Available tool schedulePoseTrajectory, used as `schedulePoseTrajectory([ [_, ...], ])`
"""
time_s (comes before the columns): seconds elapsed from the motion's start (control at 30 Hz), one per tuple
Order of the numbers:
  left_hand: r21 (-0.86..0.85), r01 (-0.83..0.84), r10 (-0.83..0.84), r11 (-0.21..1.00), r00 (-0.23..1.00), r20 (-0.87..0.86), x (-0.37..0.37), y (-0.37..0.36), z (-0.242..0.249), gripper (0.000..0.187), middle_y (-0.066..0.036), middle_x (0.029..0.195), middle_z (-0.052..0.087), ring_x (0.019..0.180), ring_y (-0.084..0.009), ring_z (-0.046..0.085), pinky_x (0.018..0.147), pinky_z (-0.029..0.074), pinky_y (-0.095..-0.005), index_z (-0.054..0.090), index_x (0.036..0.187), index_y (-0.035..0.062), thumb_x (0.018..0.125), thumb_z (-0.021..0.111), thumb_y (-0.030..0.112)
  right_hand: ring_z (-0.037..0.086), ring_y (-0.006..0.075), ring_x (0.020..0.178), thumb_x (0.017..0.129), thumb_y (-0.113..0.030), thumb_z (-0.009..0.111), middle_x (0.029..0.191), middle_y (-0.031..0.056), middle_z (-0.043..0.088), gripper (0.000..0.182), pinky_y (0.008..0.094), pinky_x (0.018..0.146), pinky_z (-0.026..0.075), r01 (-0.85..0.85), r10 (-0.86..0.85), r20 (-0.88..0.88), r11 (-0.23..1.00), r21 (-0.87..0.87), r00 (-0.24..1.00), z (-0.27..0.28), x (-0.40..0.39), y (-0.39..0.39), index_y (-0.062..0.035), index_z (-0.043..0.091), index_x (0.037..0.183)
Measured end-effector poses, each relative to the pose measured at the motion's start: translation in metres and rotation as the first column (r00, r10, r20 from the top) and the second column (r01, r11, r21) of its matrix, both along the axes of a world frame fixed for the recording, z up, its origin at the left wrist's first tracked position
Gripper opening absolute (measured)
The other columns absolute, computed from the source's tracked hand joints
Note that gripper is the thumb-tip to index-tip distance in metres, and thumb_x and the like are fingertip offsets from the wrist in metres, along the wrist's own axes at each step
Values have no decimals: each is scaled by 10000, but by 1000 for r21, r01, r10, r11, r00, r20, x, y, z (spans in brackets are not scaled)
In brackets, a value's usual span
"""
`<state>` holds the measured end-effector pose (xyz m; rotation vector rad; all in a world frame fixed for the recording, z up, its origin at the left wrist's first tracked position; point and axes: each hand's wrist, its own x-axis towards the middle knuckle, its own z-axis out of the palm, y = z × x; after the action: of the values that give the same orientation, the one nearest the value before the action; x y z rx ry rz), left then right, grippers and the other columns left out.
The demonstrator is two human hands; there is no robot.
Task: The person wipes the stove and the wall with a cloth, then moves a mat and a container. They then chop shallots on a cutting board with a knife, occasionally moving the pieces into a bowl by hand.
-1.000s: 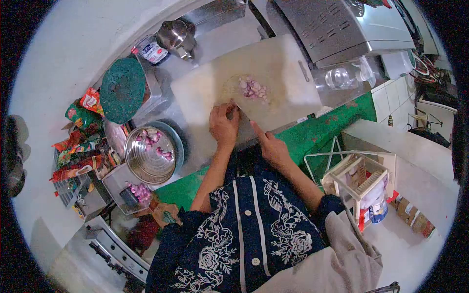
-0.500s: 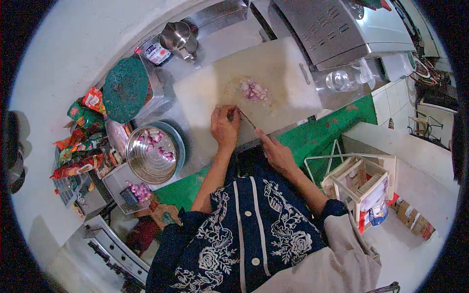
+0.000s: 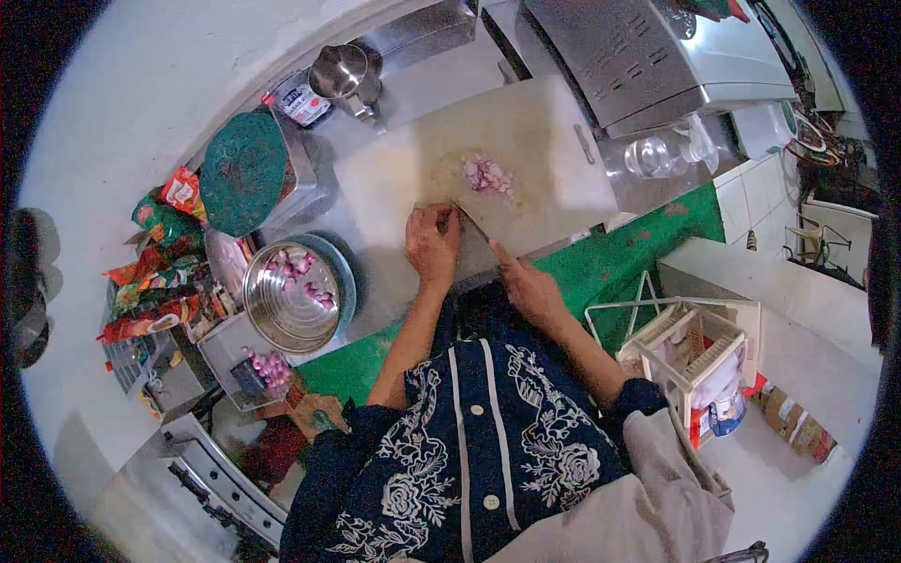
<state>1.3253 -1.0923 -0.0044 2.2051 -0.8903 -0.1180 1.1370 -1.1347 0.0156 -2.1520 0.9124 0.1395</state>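
My right hand [image 3: 533,289] is closed around the handle of a knife [image 3: 477,227], whose blade points up and left over the white cutting board [image 3: 375,188]. At the blade's tip, my left hand [image 3: 432,246] rests on the board's near edge with its fingers curled and pinched together. Whatever those fingers hold is hidden. A small heap of chopped shallots [image 3: 488,175] lies on the board just beyond the knife, apart from both hands.
Left of the board, a steel bowl [image 3: 272,314] holds several peeled shallots; below it, a clear tray [image 3: 223,349] contains more. A steel pitcher [image 3: 340,75] and a dark-labelled bottle [image 3: 302,101] stand behind. A clear bottle [image 3: 652,157] lies right, beside a metal appliance [image 3: 619,66].
The knife and right hand have shifted very slightly at the left fingertips. Both hands otherwise keep their places, and the shallot heap looks the same.
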Motion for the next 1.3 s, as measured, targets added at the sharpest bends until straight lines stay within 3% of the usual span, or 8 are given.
schedulePoseTrajectory([
  [0.17,28,7,-1,1000,982,-191,5,5,2,107,-75,818,607,768,-226,596,716,476,-341,655,902,57,810,612,92,615,381,896,930,-122,468,1102,190,613,564,428,784,506,99,-122,143,982,162,982,7,-16,-1,-286,305,1444],
  [0.27,-328,-148,-39,933,865,-501,18,21,-21,127,-57,823,613,763,-152,581,719,461,-277,643,920,24,834,549,25,615,430,812,917,-158,445,1027,226,603,625,508,688,520,-64,56,92,995,80,994,7,-10,1,-324,198,1466],
  [0.57,-254,-316,132,914,823,-552,37,34,-1,116,-10,797,610,735,-101,545,693,450,-249,627,908,22,875,516,22,595,425,867,908,-113,467,1012,222,590,623,484,729,500,-42,39,-104,999,-30,994,11,6,-27,-291,243,1462],
  [0.67,-173,-301,165,938,826,-539,40,42,-11,102,-6,805,607,724,-93,536,681,445,-243,623,904,22,875,526,29,596,430,839,910,-108,459,988,222,592,626,485,722,501,14,-8,79,997,-71,997,9,3,-30,-286,232,1465],
  [0.87,-230,-364,164,903,785,-597,41,43,-18,106,-10,819,608,725,-102,542,689,446,-240,623,902,24,877,520,35,592,428,806,909,-120,477,954,221,593,644,486,728,498,-198,197,21,980,17,980,5,25,-3,-288,211,1471],
  [1.07,-263,-326,175,908,866,-468,43,41,-13,112,-35,840,630,755,-137,566,704,454,-261,622,902,17,863,518,27,601,417,809,917,-167,461,919,203,583,620,506,712,489,8,-7,40,1000,-30,999,-3,23,-16,-294,210,1470],
  [1.17,-214,-329,175,920,832,-527,40,39,-10,100,-61,877,630,794,-160,575,726,456,-275,623,900,10,852,538,27,630,403,744,895,-186,473,926,200,589,657,519,613,518,-98,85,-88,982,-163,993,25,18,-27,-303,181,1471],
  [1.3,-215,-151,79,965,948,-309,26,29,24,133,-100,1023,593,921,-221,568,796,464,-322,626,956,26,840,564,37,629,366,780,875,-227,542,929,168,586,667,476,623,523,-24,-1,-85,957,-290,996,49,19,-26,-246,230,1465],
])
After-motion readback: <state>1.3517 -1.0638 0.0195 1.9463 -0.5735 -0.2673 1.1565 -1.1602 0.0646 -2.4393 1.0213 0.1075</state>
